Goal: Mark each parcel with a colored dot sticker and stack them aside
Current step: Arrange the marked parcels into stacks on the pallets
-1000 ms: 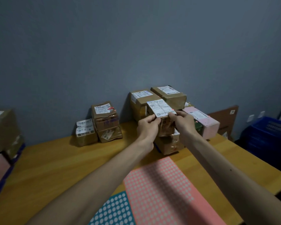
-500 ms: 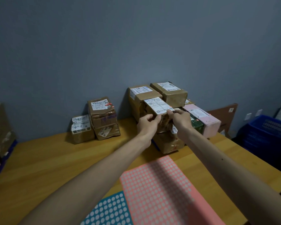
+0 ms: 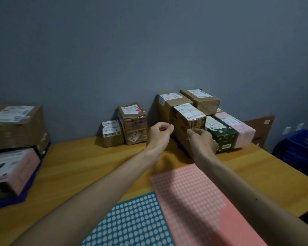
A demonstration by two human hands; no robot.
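Observation:
A brown parcel (image 3: 187,119) with a white label and a small red dot on its top edge sits on the stack of parcels at the back of the wooden table (image 3: 78,166). My left hand (image 3: 160,133) hovers at its left side, fingers curled, holding nothing. My right hand (image 3: 202,142) is low against its front face, covering the parcel underneath; its fingertips are hidden. A pink dot sticker sheet (image 3: 194,201) and a blue sticker sheet (image 3: 132,222) lie flat in front of me.
Two taller brown parcels (image 3: 201,100) stand behind the stack, with a green parcel (image 3: 222,137) and a pink parcel (image 3: 238,128) to its right. Two small brown parcels (image 3: 130,123) stand by the wall. A blue tray (image 3: 30,189) of parcels sits left, a blue crate (image 3: 300,148) right.
Both hands were gripping the labelled brown parcel at its top. It now rests on the stack, my left hand has come off it and my right hand has dropped lower.

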